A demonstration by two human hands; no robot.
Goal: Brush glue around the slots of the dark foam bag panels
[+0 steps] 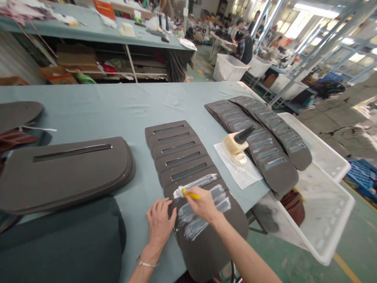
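My right hand (pixel 200 202) grips a yellow-handled glue brush (pixel 190 194), its white bristles resting on a dark grey panel beside a slot. Whitish wet streaks (pixel 203 212) surround the slot of the nearest panel. These slotted panels (pixel 206 251) overlap in a fanned row, each with a narrow rectangular opening. My left hand (pixel 160 220) lies at the left edge of the row, fingers spread and touching it. To the right, a cream glue container (pixel 235 147) with a black conical top stands on a white sheet (pixel 247 177).
Two fanned rows of streaked panels (pixel 262 141) lie at the right table edge, beside white plastic bins (pixel 326 232). A stack of slotted panels (pixel 67 173) sits left, with dark sheets (pixel 64 243) nearer me. Another cluttered table (pixel 88 33) stands behind; people work farther off.
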